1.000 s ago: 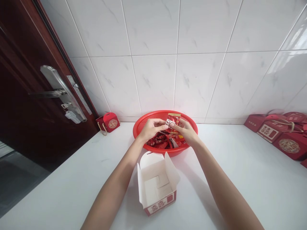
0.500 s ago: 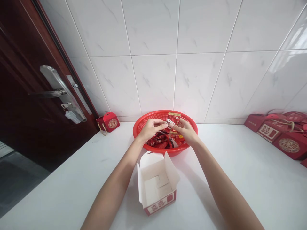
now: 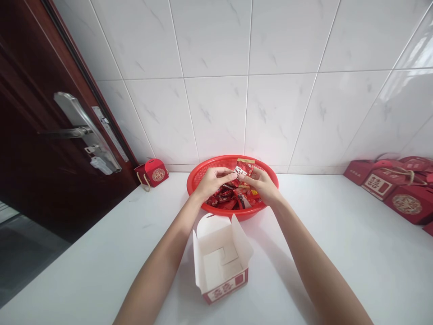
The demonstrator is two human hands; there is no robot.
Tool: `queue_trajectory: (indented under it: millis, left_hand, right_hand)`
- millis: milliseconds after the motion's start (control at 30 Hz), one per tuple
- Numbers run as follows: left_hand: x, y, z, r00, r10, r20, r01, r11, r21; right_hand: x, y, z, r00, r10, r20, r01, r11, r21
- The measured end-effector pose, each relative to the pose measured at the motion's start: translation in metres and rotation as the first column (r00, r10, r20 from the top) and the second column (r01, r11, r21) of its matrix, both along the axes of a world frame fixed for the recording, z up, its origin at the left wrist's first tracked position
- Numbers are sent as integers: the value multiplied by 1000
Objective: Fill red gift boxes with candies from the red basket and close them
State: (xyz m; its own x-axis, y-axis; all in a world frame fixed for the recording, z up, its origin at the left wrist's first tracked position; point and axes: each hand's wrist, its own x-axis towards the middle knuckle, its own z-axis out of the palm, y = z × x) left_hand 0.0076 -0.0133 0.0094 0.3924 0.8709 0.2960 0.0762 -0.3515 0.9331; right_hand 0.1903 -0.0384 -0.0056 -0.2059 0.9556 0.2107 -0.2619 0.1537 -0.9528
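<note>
Both of my hands are closed on one small red candy packet [image 3: 244, 168] with a gold top edge and white lettering, held up over a red plastic basket [image 3: 199, 174]. My left hand [image 3: 214, 181] grips its left side, thumb in front. On the other side my right hand [image 3: 263, 184] pinches it, thumb also in front. Below them in the basket lie several red wrapped packets [image 3: 228, 198]. Nearer to me, between my forearms, stands a small red and white cardboard box [image 3: 221, 262], its flaps raised and its white inside bare.
On the left a small closed red box [image 3: 152, 172] with a rope handle stands beside the dark door [image 3: 30, 113]. Several red gift boxes [image 3: 392, 189] are grouped at the right. A white tiled wall [image 3: 216, 117] rises behind the white table [image 3: 142, 253].
Almost nothing differs. Both hands keep the packet at the same place above the basket, and the whole view has shifted very slightly.
</note>
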Motion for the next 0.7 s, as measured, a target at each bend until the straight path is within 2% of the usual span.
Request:
queue_trajectory:
  millis: [233, 600, 700]
  left_hand:
    - [0, -1, 0, 1000, -19, 18, 20, 999, -47]
    - [0, -2, 0, 997, -17, -69, 19, 999, 29]
    - [0, 0, -1, 994, 35, -108, -30, 999, 44]
  right_hand:
    - [0, 0, -1, 999, -39, 2, 39, 998, -41]
    - [-1, 0, 0, 998, -66, 23, 67, 997, -34]
    - [-1, 1, 0, 994, -104, 18, 104, 994, -20]
